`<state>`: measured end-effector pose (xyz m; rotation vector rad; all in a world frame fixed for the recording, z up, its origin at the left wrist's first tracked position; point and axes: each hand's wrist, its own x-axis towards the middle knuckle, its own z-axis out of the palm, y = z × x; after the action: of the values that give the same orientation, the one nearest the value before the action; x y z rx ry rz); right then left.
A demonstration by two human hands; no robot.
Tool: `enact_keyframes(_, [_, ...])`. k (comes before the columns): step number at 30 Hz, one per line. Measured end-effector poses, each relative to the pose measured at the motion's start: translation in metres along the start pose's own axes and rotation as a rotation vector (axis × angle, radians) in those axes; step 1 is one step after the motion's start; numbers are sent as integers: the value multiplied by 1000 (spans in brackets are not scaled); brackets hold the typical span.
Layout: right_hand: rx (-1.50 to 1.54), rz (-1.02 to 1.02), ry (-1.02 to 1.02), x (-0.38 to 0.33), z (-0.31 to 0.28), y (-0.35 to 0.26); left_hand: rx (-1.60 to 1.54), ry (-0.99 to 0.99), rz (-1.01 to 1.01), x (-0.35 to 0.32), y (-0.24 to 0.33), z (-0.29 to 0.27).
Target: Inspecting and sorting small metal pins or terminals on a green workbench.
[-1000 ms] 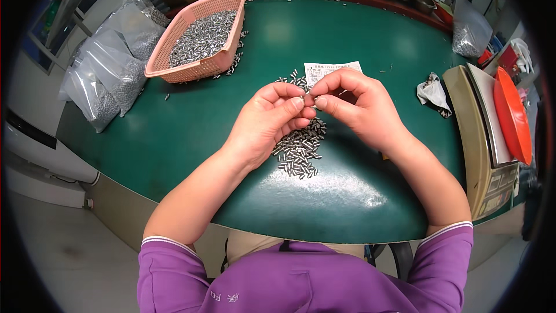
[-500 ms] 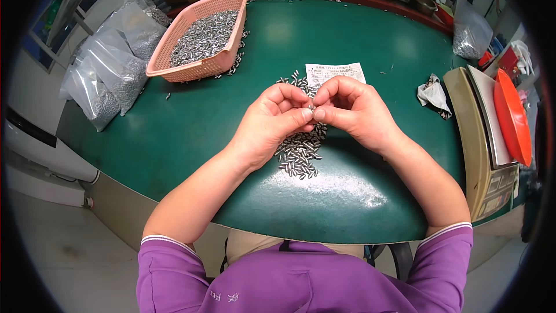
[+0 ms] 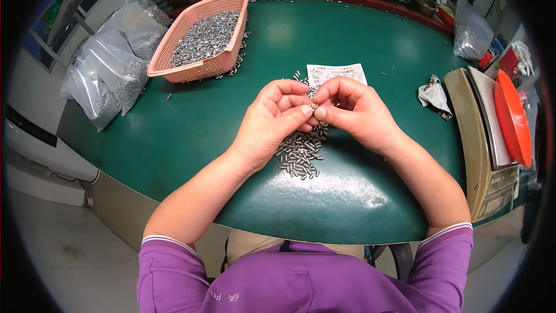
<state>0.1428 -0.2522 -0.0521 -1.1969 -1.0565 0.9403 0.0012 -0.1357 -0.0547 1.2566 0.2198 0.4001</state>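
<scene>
My left hand (image 3: 271, 117) and my right hand (image 3: 354, 110) meet over the green table (image 3: 191, 139). Thumbs and fingertips of both are closed on a small shiny metal part (image 3: 313, 106), mostly covered by the fingers. Below them lies a loose heap of small cylindrical metal parts (image 3: 301, 155), silver with dark bands. The heap runs on behind my hands, where they hide its middle. A printed paper slip (image 3: 337, 72) lies flat just beyond my right hand.
A pink plastic basket (image 3: 159, 58) full of like parts stands at the far left, several parts spilled beside it. Clear bags of parts (image 3: 119, 81) sit left of it. At right are a crumpled white bag (image 3: 433, 95), a beige scale (image 3: 468, 139) and a red tray (image 3: 511, 117).
Both hands stay in nearly the same place. The fingertips have shifted slightly around the small metal part, and a little more of it shows.
</scene>
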Motion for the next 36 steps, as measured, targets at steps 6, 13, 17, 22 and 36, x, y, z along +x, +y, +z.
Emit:
enact_keyframes(6, [-132,-21,12,-1,1,-3,15,-1,45,-1,-1,1])
enact_keyframes(13, [-169,-11,49,-2,1,-3,47,12,25,-1,1,2])
enact_keyframes(17, [-181,-9,46,-1,1,-5,54,15,34,-1,2,3])
enact_keyframes(22, [-137,-8,31,-2,2,-4,45,13,62,-3,2,4])
enact_keyframes(36, [-357,-123,154,3,-5,-6,-61,40,0,-1,2,1])
